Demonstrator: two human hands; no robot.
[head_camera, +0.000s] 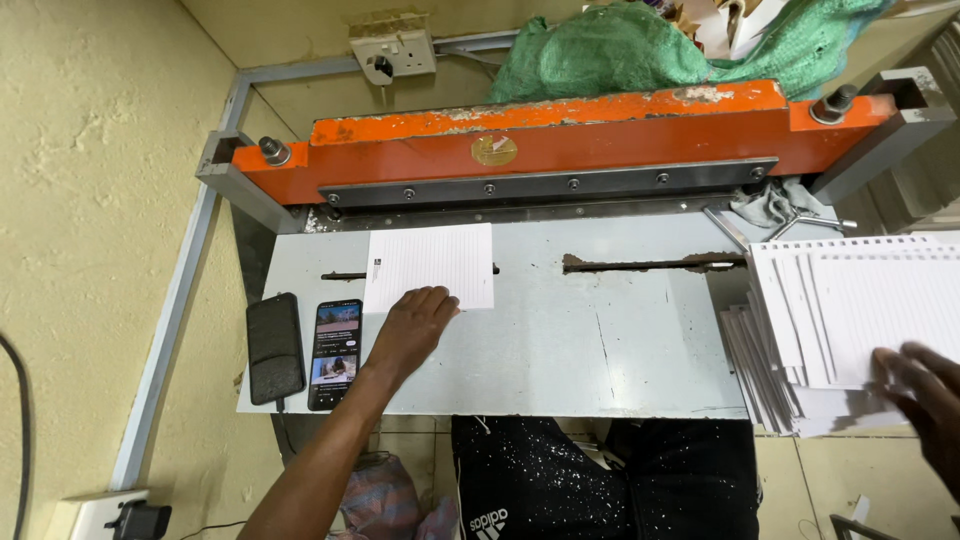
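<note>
A lined white sheet (432, 264) lies on the grey cutter table (580, 350), its far edge close under the orange blade beam (560, 130). My left hand (412, 325) rests flat on the sheet's near left corner, fingers spread. At the right edge, my right hand (925, 395) lies on a fanned stack of punched, lined white sheets (850, 310), fingers apart on the top sheets.
Two phones lie at the table's left end: a dark one (274, 346) and one with a lit screen (335, 352). A slot (650, 264) runs across the table. A grey rag and metal tool (780, 205) sit by the blade's right end. Green netting (620, 45) is behind.
</note>
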